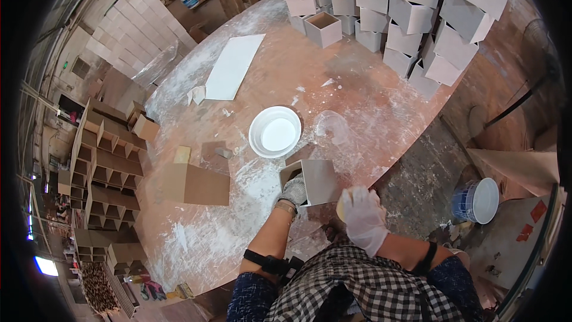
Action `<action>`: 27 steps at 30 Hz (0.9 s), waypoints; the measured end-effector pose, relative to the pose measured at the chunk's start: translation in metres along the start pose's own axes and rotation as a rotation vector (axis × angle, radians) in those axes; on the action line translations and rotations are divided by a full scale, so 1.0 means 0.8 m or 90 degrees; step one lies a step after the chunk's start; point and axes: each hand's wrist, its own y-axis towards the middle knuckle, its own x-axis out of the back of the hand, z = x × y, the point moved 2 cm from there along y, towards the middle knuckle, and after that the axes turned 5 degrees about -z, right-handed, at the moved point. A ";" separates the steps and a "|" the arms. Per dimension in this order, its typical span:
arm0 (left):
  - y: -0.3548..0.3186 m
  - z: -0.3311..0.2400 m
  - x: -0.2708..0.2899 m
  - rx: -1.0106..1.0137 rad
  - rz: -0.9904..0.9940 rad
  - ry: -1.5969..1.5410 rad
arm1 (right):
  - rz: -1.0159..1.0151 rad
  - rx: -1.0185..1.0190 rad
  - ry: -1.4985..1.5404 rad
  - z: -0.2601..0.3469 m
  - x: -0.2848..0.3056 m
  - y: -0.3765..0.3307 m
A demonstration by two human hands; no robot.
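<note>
The left hand (294, 191), in a grey knit glove, gripped the near left edge of a small open box (314, 182) standing on the dusty table (196, 244) at lower centre. The right hand (363, 220), in a thin white glove, closed over a yellow sponge (341, 209) just beside the box's lower right corner. Above the box sat a white bowl (274, 132) of white liquid. Stacked grey boxes (411, 18) filled the upper right.

Single head-worn fisheye view, looking steeply down, close over the worktable (250, 77)
</note>
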 end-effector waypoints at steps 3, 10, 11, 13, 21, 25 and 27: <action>-0.010 -0.011 0.009 0.019 0.006 0.000 | 0.018 0.036 -0.144 -0.012 0.008 -0.016; -0.019 -0.032 0.013 -0.043 -0.029 0.184 | -0.023 -0.078 0.047 0.004 0.069 0.085; -0.017 -0.026 0.009 -0.045 -0.034 0.186 | -0.017 -0.072 0.080 0.011 0.064 0.103; -0.006 0.001 -0.003 0.023 -0.093 0.066 | -0.012 -0.061 0.115 0.027 0.038 0.128; 0.010 0.022 -0.014 -0.012 -0.071 0.105 | -0.064 0.038 0.056 0.040 0.004 0.075; 0.000 -0.011 -0.006 -0.051 -0.114 0.151 | -0.091 0.043 -0.140 0.050 0.015 0.053; -0.004 -0.017 -0.001 0.003 -0.067 0.125 | 0.059 -0.119 0.096 0.048 0.018 0.092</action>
